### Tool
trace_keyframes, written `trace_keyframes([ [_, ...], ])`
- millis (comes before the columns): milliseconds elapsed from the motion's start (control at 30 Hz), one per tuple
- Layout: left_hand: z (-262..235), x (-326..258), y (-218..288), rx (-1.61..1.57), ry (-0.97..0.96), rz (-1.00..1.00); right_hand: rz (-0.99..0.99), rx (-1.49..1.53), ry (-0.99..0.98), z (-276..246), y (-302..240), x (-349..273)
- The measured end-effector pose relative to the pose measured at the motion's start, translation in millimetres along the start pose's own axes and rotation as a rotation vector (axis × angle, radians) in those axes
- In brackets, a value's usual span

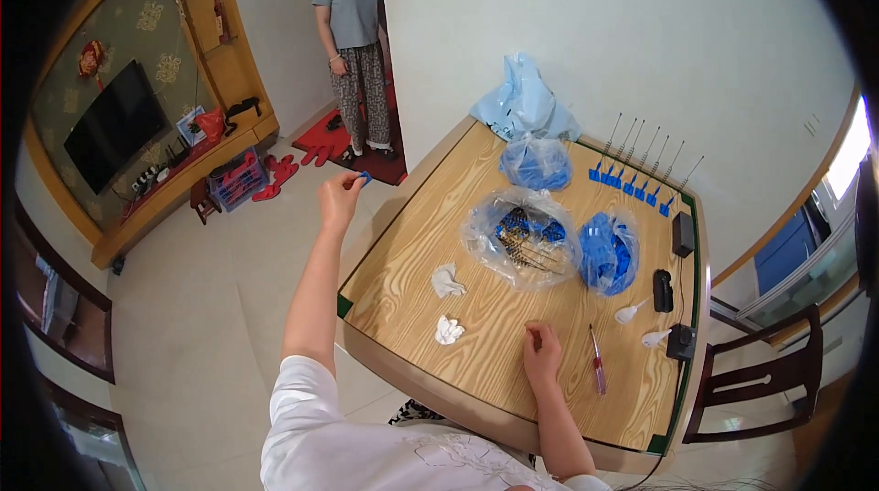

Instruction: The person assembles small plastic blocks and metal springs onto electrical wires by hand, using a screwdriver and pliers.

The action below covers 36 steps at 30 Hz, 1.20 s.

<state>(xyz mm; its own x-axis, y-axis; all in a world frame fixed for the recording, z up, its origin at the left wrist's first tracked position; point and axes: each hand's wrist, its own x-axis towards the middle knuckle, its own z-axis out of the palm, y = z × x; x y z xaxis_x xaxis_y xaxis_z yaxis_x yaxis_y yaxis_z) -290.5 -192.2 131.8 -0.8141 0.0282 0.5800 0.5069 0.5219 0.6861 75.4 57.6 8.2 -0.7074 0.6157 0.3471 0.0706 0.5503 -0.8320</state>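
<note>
Blue piece (365, 177) in left hand (340, 200)

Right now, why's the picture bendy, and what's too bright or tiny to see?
Head view: fisheye lens makes the table look curved; the window glares white at right; the blue piece in the left hand is too tiny to make out.

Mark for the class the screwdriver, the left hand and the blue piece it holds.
Screwdriver (600, 375): head view, on its handle.
Left hand (340, 199): head view, mid-hand.
Blue piece (365, 177): head view, on the end showing past the fingers.
</note>
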Motion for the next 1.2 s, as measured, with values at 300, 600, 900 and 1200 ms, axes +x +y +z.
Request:
trace_keyframes([
  [300, -15.3, 6.9, -8.8, 0.002, 0.0, -0.057, -0.005, 0.015, -0.012, 0.9, -2.9, -2.3],
  [600, -10.9, -139.2, 100.3, -0.679, -0.758, -0.08, -0.32, -0.024, 0.068, -10.5, -77.5, 6.2],
  [900, 4.7, -198.7, 127.3, -0.759, -0.566, 0.009, -0.493, -0.192, -0.065, 3.4, -113.4, 6.3],
  [1200, 2.0, -205.4, 141.9, -0.399, -0.383, 0.32, -0.515, -0.197, -0.085, 7.9, -107.1, -1.8],
])
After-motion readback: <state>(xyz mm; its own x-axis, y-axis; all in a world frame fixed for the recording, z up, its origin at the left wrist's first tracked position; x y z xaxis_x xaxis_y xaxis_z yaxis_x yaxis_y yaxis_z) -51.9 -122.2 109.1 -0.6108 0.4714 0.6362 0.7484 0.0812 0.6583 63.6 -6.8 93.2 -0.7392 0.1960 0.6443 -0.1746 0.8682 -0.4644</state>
